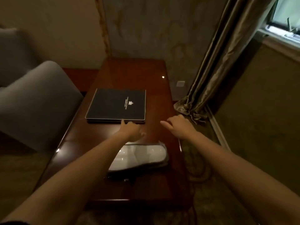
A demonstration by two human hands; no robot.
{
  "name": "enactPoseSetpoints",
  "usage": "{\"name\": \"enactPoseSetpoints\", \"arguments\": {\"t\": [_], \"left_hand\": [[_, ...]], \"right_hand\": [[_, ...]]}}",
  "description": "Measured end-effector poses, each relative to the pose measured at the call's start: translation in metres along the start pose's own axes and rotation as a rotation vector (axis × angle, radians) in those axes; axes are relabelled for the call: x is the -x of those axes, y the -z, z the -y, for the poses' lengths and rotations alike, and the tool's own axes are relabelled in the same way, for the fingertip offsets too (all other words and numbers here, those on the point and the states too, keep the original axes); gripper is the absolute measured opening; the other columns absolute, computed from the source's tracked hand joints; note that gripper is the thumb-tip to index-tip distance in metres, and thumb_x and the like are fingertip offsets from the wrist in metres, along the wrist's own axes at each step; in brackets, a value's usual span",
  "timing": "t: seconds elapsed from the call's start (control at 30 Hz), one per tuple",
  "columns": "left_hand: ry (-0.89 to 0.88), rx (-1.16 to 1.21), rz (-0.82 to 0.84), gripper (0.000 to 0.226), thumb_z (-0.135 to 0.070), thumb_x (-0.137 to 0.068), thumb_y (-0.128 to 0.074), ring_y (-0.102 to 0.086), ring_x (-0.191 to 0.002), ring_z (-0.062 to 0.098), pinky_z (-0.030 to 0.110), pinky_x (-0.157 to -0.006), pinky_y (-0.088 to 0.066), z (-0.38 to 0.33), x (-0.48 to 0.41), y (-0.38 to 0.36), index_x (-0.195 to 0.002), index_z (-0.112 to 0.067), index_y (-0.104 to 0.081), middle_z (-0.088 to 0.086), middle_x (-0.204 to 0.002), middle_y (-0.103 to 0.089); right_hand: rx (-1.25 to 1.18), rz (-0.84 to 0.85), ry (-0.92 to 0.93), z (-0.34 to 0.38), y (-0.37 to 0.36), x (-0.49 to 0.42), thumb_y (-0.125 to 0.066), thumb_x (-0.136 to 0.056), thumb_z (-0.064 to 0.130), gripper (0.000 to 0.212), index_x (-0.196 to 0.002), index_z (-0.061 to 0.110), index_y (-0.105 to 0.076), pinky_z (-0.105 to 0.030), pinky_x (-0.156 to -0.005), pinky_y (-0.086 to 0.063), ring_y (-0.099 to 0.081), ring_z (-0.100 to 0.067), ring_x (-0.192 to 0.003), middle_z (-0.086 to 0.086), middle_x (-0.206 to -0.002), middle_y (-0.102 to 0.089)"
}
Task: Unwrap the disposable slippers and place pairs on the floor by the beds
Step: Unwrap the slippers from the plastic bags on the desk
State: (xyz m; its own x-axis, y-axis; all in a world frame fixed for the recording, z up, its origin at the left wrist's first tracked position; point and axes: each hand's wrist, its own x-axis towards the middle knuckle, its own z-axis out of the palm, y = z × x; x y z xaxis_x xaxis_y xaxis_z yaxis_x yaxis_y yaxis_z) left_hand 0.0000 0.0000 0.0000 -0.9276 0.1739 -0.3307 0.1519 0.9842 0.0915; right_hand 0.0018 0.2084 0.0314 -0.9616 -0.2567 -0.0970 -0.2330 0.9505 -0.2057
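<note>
Black folder (116,105) beyond wrapped slippers (142,157)

I see the worktop (159,98) as dark red-brown wood under a glossy lacquer that throws back small lamp glints, and the folder (116,105) on it as matt black, leather-like, with a pale edge trim. The slippers (142,157) look like soft white cloth inside a clear, shiny plastic wrap; the chair (39,101) is covered in matt grey fabric, and the curtain (215,62) is a satiny cloth with a dull sheen.
</note>
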Motion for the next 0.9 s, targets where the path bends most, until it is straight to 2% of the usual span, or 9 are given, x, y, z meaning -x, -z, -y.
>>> {"name": "enactPoseSetpoints", "arguments": {"t": [0.07, 0.17, 0.27, 0.33, 0.43, 0.6, 0.73, 0.9], "left_hand": [[-0.002, -0.010, 0.091, 0.054, -0.052, -0.092, -0.040, -0.039, -0.134, 0.027, 0.058, -0.115, -0.011, -0.002, 0.007, -0.018, -0.137, -0.022, -0.043, 0.006, -0.140, -0.051], [-0.033, 0.043, 0.099, 0.064, -0.053, -0.090, -0.042, -0.028, -0.141, 0.027, 0.059, -0.115, -0.009, -0.005, 0.016, -0.053, -0.145, -0.023, -0.028, 0.006, -0.151, -0.037], [-0.082, 0.035, 0.080, 0.079, -0.059, -0.085, -0.048, -0.011, -0.147, 0.027, 0.058, -0.116, -0.004, -0.011, 0.020, -0.073, -0.148, -0.023, -0.019, 0.008, -0.160, -0.014], [-0.097, 0.016, 0.093, 0.088, -0.061, -0.080, -0.053, -0.005, -0.148, 0.027, 0.057, -0.117, -0.002, -0.016, 0.023, -0.085, -0.149, -0.020, -0.016, 0.009, -0.161, -0.005], [-0.097, 0.025, 0.113, 0.099, -0.061, -0.076, -0.059, 0.003, -0.149, 0.028, 0.056, -0.117, 0.003, -0.018, 0.023, -0.095, -0.150, -0.016, -0.010, 0.010, -0.161, 0.002], [-0.093, 0.028, 0.087, 0.104, -0.058, -0.072, -0.065, 0.000, -0.148, 0.029, 0.057, -0.116, 0.006, -0.017, 0.021, -0.103, -0.150, -0.013, -0.011, 0.012, -0.160, -0.004], [-0.097, 0.030, 0.039, 0.106, -0.055, -0.069, -0.069, -0.014, -0.144, 0.028, 0.060, -0.116, -0.002, -0.020, 0.021, -0.106, -0.148, -0.014, -0.013, 0.010, -0.152, -0.023], [-0.106, -0.032, 0.053, 0.110, -0.056, -0.069, -0.069, -0.021, -0.141, 0.030, 0.063, -0.113, -0.008, -0.024, 0.017, -0.103, -0.150, -0.015, -0.007, 0.011, -0.148, -0.029]], "right_hand": [[-0.012, 0.077, 0.009, 0.003, -0.018, 0.007, -0.027, -0.093, 0.057, 0.057, -0.081, 0.014, -0.062, -0.045, -0.087, -0.046, -0.054, -0.030, -0.101, -0.011, -0.096, -0.065], [-0.007, 0.156, -0.006, 0.005, -0.054, 0.020, -0.030, -0.094, 0.053, 0.054, -0.083, 0.012, -0.063, -0.043, -0.086, -0.047, -0.054, -0.028, -0.098, -0.011, -0.096, -0.065], [0.010, 0.181, -0.027, 0.004, -0.080, 0.025, -0.034, -0.095, 0.048, 0.046, -0.109, 0.014, -0.061, -0.039, -0.086, -0.045, -0.051, -0.026, -0.106, -0.010, -0.111, -0.061], [0.002, 0.186, -0.049, 0.005, -0.093, 0.028, -0.038, -0.095, 0.043, 0.045, -0.130, 0.017, -0.050, -0.039, -0.091, -0.043, -0.047, -0.027, -0.112, -0.010, -0.120, -0.057], [-0.026, 0.168, -0.077, 0.008, -0.105, 0.030, -0.042, -0.094, 0.037, 0.049, -0.140, 0.021, -0.038, -0.038, -0.093, -0.042, -0.046, -0.026, -0.113, -0.009, -0.122, -0.056], [-0.056, 0.088, -0.105, 0.009, -0.118, 0.032, -0.047, -0.093, 0.031, 0.041, -0.131, 0.014, -0.048, -0.036, -0.093, -0.044, -0.048, -0.024, -0.111, -0.009, -0.120, -0.056], [-0.174, 0.023, -0.139, 0.009, -0.126, 0.033, -0.044, -0.095, 0.020, 0.036, -0.129, 0.011, -0.051, -0.034, -0.091, -0.044, -0.047, -0.023, -0.111, -0.009, -0.119, -0.056], [-0.182, -0.060, -0.149, 0.008, -0.135, 0.034, -0.040, -0.097, 0.015, 0.032, -0.125, 0.009, -0.053, -0.031, -0.090, -0.045, -0.047, -0.021, -0.110, -0.008, -0.117, -0.058]]}}
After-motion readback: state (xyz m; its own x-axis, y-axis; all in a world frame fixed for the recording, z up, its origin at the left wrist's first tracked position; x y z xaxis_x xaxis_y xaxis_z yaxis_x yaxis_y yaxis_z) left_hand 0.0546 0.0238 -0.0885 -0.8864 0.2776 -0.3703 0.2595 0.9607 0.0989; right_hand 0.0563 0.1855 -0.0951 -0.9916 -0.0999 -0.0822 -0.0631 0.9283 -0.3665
